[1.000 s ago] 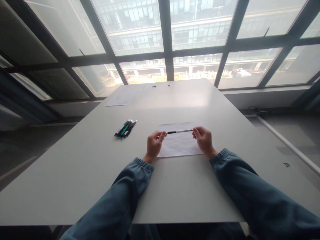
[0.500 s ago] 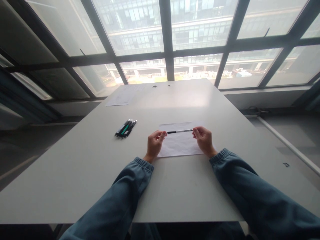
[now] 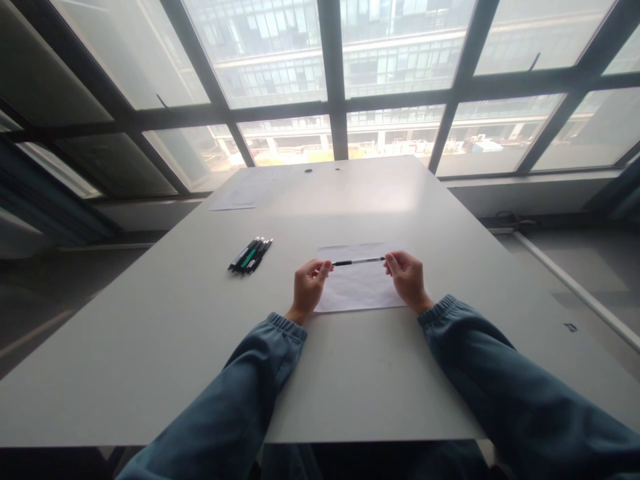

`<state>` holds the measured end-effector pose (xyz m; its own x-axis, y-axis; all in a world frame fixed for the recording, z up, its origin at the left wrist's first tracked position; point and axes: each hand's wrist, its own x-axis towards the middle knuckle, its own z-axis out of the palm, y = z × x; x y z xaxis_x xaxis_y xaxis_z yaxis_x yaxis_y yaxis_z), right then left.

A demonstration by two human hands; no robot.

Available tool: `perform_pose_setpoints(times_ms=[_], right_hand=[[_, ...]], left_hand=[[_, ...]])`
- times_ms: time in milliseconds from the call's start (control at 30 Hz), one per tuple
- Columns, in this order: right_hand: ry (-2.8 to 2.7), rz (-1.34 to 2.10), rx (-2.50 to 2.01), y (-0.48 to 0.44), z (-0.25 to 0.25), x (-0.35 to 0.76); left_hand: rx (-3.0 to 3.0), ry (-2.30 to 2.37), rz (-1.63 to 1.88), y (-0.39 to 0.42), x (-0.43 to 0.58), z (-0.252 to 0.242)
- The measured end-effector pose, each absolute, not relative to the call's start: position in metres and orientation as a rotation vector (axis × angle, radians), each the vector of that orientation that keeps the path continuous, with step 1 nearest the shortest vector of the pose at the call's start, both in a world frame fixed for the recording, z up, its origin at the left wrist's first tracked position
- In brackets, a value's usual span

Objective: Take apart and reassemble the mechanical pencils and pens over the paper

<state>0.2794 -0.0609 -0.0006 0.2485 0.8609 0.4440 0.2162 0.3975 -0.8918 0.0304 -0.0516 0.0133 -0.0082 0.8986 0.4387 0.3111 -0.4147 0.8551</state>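
Observation:
A pen (image 3: 359, 261) with a black grip and a clear barrel is stretched level between my two hands. My left hand (image 3: 309, 285) pinches its left end, the dark grip side. At the other end, the fingertips of my right hand (image 3: 406, 277) close on the black tip. Beneath the pen lies a white sheet of paper (image 3: 360, 291), partly covered by both hands. To the left of my left hand, a bundle of several pens (image 3: 251, 256) rests on the table, mostly black with one green among them.
The white table (image 3: 150, 360) runs away toward large windows (image 3: 390, 47). More paper (image 3: 235, 195) lies at its far left. A dark round disc (image 3: 309, 171) and a smaller piece (image 3: 338, 169) sit near the far edge. A small dark mark (image 3: 570, 327) shows at the right.
Almost nothing differs. The whole view has shifted very slightly, and both hands keep the same hold on the pen.

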Motion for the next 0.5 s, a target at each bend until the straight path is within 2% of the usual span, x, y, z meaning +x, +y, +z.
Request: perform_pose_setpoints(times_ms=[500], right_hand=[[-1.276, 0.609, -1.110, -0.0617, 0.0000, 0.2793]], left_hand=[[1.753, 1.253, 1.430, -0.0527, 0.0299, 0.0147]])
